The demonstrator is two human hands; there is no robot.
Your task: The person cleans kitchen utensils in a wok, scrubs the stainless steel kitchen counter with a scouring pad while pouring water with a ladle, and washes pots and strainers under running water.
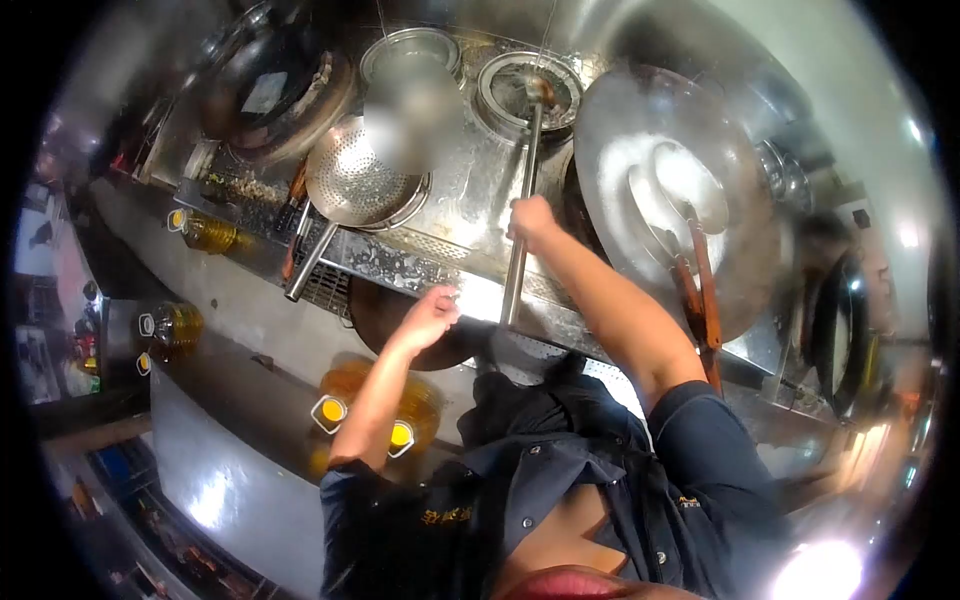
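Note:
My right hand (533,222) is closed around the long metal handle of a ladle (522,190). The ladle's bowl end rests in a round metal pot (488,112) set into the stove top. My left hand (428,318) hovers by the stove's front edge, fingers loosely curled, with nothing visible in them. Left of the pot, a perforated strainer (345,180) with a metal handle lies over a round container (412,205). To the right stands a large wok (620,105) holding white foamy or cloudy contents, with wooden-handled tools (705,285) leaning in it.
Another dark wok (235,100) sits at the far left of the stove (470,195). A second round pot (435,42) stands at the back, partly blurred. Oil jugs (355,385) are on the floor below my left arm, and more oil bottles (178,325) are farther left.

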